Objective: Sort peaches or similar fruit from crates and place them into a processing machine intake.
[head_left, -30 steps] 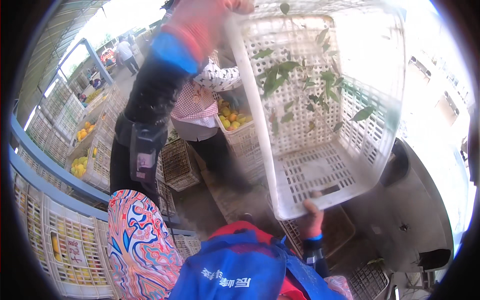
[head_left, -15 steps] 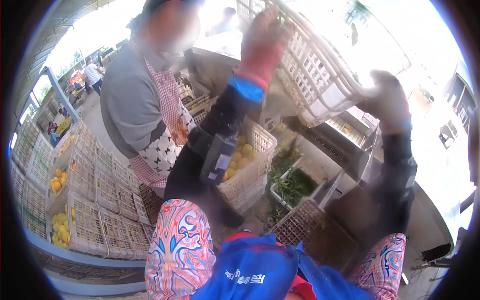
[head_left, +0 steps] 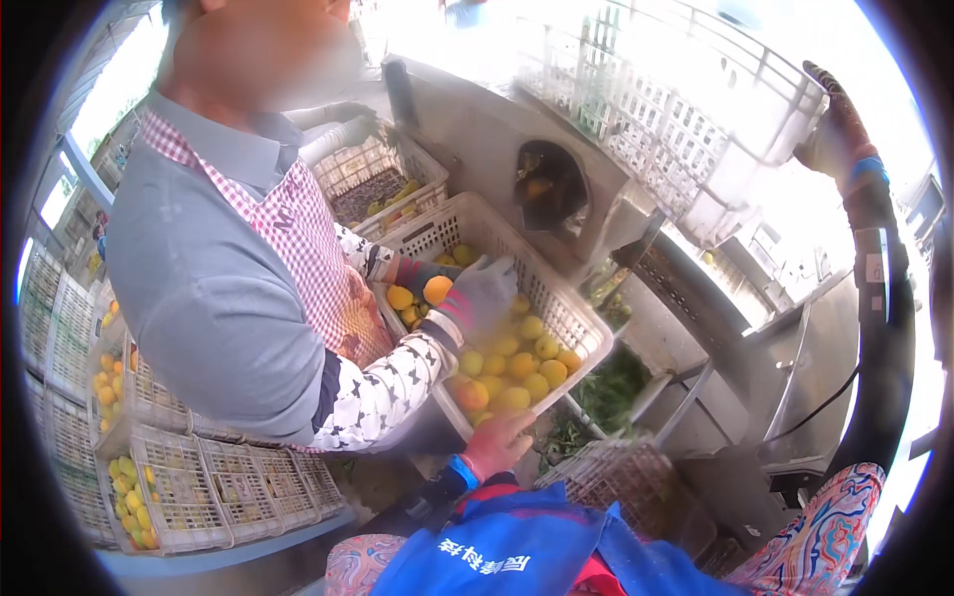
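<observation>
My right hand (head_left: 838, 139), arm stretched far out, grips the right end of a white plastic crate (head_left: 686, 124). That crate is up by the bright table at the back right; glare washes out much of its far side. My left hand (head_left: 500, 444) is low in front of me, bare fingers stretched out beside the near corner of a second slatted crate (head_left: 586, 358). I cannot tell whether it touches the rim. Round yellow-orange fruits (head_left: 512, 368) lie in this second crate. A co-worker's gloved hand (head_left: 482, 296) reaches over them, near an orange fruit (head_left: 437, 289).
The co-worker (head_left: 214, 268) in a checked apron stands close at left. Stacked fruit crates (head_left: 179, 477) fill the lower left. Behind the fruit crate is a metal machine panel (head_left: 447, 104) with a dark round opening (head_left: 550, 186). Green leaves (head_left: 611, 387) lie beside a lower crate (head_left: 606, 472).
My left hand has let go of the white crate and come down beside the fruit crate. The white crate has moved right and away, still in my right hand. The co-worker's hands now show among the fruit.
</observation>
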